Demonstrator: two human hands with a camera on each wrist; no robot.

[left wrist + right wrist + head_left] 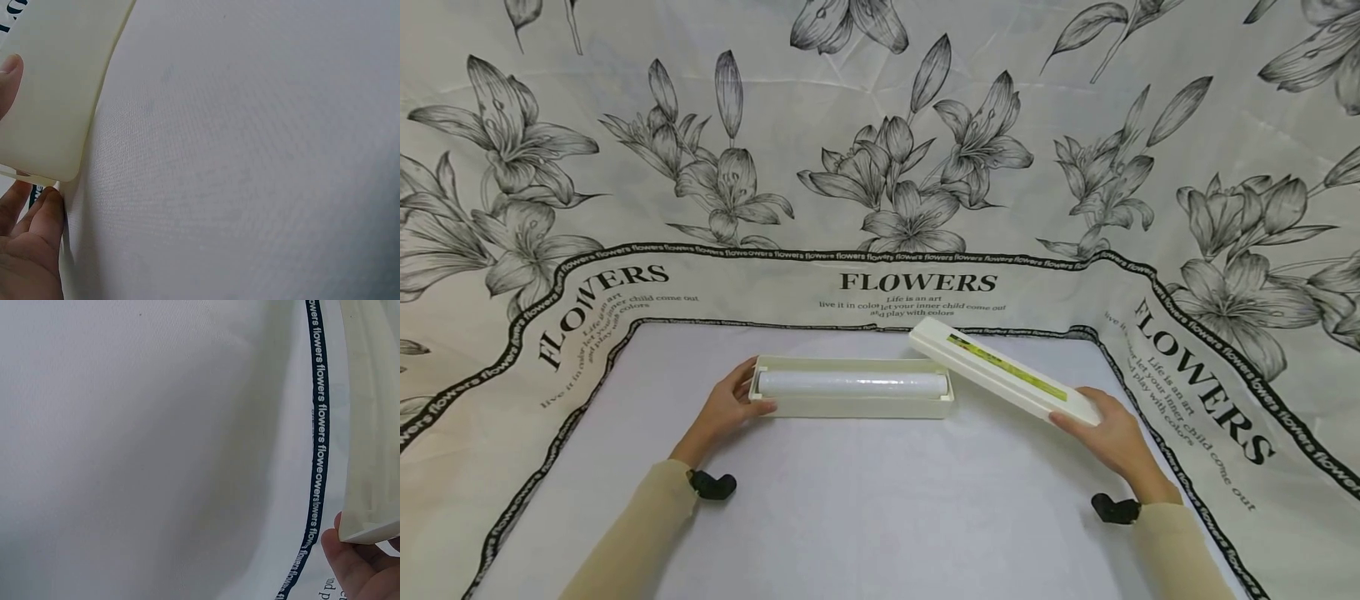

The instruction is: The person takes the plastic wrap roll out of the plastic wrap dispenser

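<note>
A long cream plastic box [857, 407] lies on the white table surface, its top uncovered. Inside it rests a roll of clear wrap [853, 382]. My left hand [730, 406] grips the box's left end, thumb on the front wall and fingers behind; the left wrist view shows the thumb on the box wall [56, 94]. My right hand [1105, 433] holds the matching lid [992, 367] by its right end. The lid carries a yellow-green label strip and slants up to the left, its far end overlapping the box's right corner in the head view. The right wrist view shows the lid's hollow underside [375, 425].
A cloth [917, 292] printed with black flowers and "FLOWERS" lettering surrounds the white surface [880, 500] at the back and both sides. Black wrist-worn devices [712, 485] sit at both cuffs.
</note>
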